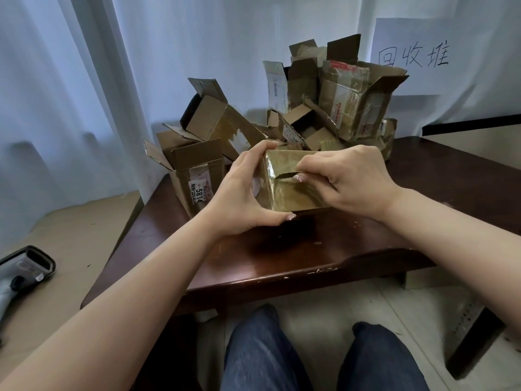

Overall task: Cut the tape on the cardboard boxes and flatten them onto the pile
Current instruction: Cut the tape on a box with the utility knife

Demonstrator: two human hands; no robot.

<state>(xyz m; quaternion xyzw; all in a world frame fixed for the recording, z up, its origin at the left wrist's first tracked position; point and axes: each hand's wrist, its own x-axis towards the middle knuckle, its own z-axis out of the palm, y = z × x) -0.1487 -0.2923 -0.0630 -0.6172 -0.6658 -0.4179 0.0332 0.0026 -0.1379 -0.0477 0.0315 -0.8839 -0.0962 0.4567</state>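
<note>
Knees [318, 356] in blue jeans sit right at the bottom, and both bare forearms reach up over the dark wooden table [282, 258] to one small taped box [290, 183] held between the two hands just above the tabletop. Left hand [242, 190] wraps the box's left end, fingers curled over the top edge and thumb tucked under the bottom corner, so it's a proper grip. Right hand [352, 179] sits over the right side of the box with the fingers curled in, thumb [303, 174] pressed at a tear in the shiny clear tape [270, 176] on the near face, pinching at that torn flap. So the box is basically sandwiched, left hand on one end, right hand on top and front. Behind the left hand stands one open box with a 5814 label [194, 176], flaps up, and another open box [214, 119] leans tilted behind that. Further back on the right is the pile [338, 108] of opened cartons, can't count them exactly since they overlap, looks like at least five. On the white curtain above it hangs one sheet of paper with three handwritten characters [413, 56]. One grey and black device [25, 266] lies on the floor at far left, well apart from everything
</note>
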